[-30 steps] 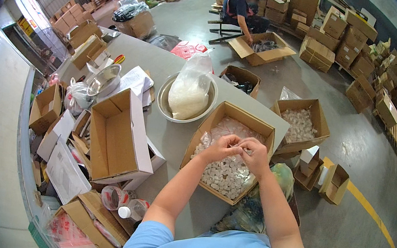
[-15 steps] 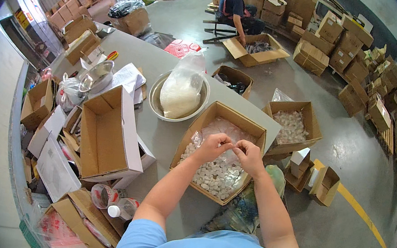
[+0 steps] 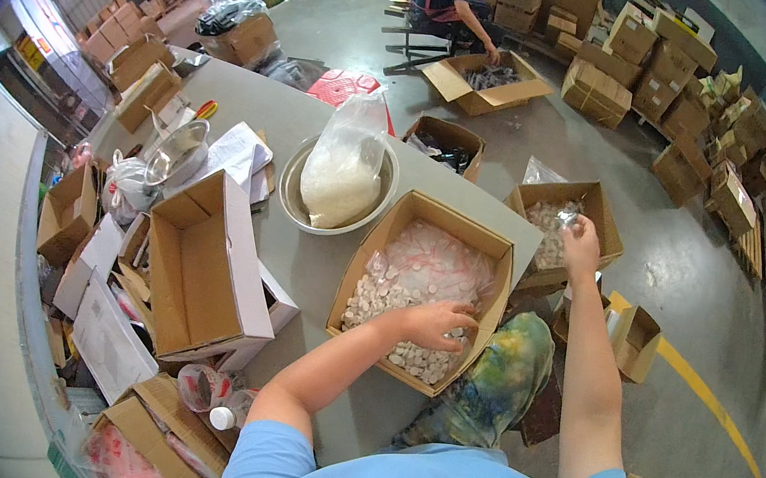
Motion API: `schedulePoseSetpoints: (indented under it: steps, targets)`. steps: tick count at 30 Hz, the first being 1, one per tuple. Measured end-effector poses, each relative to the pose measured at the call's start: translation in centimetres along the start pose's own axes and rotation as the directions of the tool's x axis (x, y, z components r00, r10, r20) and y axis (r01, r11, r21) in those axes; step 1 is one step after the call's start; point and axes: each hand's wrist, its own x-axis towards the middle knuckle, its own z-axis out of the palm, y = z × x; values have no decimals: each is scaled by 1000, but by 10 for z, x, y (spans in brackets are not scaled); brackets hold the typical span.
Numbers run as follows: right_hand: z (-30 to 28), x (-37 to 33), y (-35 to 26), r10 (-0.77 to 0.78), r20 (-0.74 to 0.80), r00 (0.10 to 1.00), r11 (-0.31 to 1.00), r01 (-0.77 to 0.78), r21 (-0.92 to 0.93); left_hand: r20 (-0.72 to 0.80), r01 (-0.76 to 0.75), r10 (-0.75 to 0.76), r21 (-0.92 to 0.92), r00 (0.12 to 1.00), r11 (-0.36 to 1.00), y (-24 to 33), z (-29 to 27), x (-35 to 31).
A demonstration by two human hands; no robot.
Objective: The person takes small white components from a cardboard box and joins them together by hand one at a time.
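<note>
A cardboard box (image 3: 497, 304) in front of me holds many small white round discs (image 3: 430, 359) and, at its far side, a layer of small clear bags (image 3: 443, 259) with reddish edges. My left hand (image 3: 438, 324) is over the discs, its fingers spread and reaching down among them; nothing shows in it. Out to the right, my right hand (image 3: 581, 246) pinches a small clear plastic bag (image 3: 566, 220) above a second cardboard box (image 3: 611, 211). Similar filled little bags (image 3: 547, 238) lie inside that box.
A metal bowl (image 3: 288, 190) with a plastic bag of white material (image 3: 344, 181) stands on the grey table (image 3: 301, 272). An upright carton (image 3: 215, 265) is to the left, a bottle (image 3: 229, 412) nearer. Beyond the table a seated person (image 3: 443, 0) reaches into an open box (image 3: 490, 84).
My hands were together above the discs and have parted. The right one has swung over the right-hand box with a small bag; the left one has lowered to the discs.
</note>
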Motion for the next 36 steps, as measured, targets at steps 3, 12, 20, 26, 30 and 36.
schedulePoseSetpoints:
  steps: [3,12,20,26,30,36]
  targets:
    - [4,-23,-14,-53,153,987,998,46,47,-59,84,-80,70,995,994,-11,7,3]
    - [-8,-111,-117,-355,692,628,933,283,222,-494,152,-490,-577,718,803,-36,-27,-10]
    - [36,-170,-100,-58,906,420,664,694,-279,-612,163,-466,-484,639,860,-30,-40,-14]
    - [50,-177,-95,-130,925,356,713,682,-162,-615,143,-435,-465,657,874,-42,-34,-15]
    - [42,-163,-93,-173,935,311,866,501,-6,-658,191,-396,-363,641,912,-40,-36,-17]
    - [37,-153,-97,-200,942,271,980,46,195,-647,197,-431,-404,629,893,-31,-41,-21]
